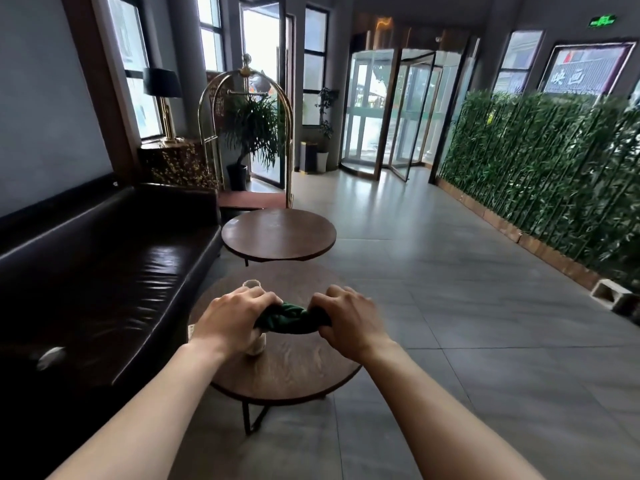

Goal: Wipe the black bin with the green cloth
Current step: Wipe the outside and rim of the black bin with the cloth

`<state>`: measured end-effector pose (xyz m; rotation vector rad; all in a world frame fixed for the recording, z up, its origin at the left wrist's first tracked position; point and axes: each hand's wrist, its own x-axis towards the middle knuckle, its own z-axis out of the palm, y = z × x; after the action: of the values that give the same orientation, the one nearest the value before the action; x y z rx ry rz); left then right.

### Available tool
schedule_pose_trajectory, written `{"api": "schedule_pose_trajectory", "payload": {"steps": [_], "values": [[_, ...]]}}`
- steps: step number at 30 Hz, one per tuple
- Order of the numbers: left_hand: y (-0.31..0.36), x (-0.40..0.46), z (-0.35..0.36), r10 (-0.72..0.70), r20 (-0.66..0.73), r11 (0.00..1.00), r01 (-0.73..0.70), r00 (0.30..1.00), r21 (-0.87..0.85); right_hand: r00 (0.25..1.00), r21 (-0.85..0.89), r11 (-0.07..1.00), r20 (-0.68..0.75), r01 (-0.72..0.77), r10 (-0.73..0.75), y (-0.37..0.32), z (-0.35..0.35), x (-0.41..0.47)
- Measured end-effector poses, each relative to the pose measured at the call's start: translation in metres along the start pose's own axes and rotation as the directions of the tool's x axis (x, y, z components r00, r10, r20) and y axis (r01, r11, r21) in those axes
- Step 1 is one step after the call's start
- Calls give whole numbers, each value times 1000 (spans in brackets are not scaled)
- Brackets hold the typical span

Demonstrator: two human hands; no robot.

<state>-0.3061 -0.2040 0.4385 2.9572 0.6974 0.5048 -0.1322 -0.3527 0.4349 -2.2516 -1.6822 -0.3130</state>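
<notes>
A dark green cloth [291, 317] is bunched and stretched between my two hands above the near round wooden table [294, 372]. My left hand [235, 318] grips its left end with curled fingers. My right hand [349, 318] grips the right end the same way. Far off by the windows, a dark box-shaped bin [307, 156] stands on the floor, well beyond my reach.
Two small pale cups [251, 284] [257, 345] sit on the near table. A second round table [278, 233] stands behind it. A black leather sofa [104, 271] runs along the left. A brass luggage cart [247, 133], potted plants, a revolving door [391, 116] and a bamboo hedge [554, 168] lie ahead.
</notes>
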Motion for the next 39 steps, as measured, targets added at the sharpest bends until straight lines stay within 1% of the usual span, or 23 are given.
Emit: {"api": "schedule_pose_trajectory", "payload": {"steps": [3, 7, 11, 15, 25, 39], "values": [[-11, -12, 12, -10, 35, 1000, 11, 999, -9, 999, 1, 1000, 43, -18, 18, -11, 17, -5], [-19, -25, 29, -10, 36, 999, 11, 999, -32, 996, -1, 999, 82, -32, 32, -18, 34, -12], [-26, -40, 47, -4, 74, 999, 7, 997, -39, 989, -6, 998, 135, -56, 57, -26, 53, -24], [-33, -53, 60, -11, 85, 998, 16, 996, -60, 985, 3, 998, 161, -60, 58, -34, 70, -36], [-38, -95, 94, -41, 179, 995, 56, 983, -80, 970, 19, 997, 232, -79, 72, -45, 113, -69], [-41, -158, 171, -105, 350, 982, 152, 931, -110, 923, 70, 991, 378, -111, 76, -53, 194, -133]]}}
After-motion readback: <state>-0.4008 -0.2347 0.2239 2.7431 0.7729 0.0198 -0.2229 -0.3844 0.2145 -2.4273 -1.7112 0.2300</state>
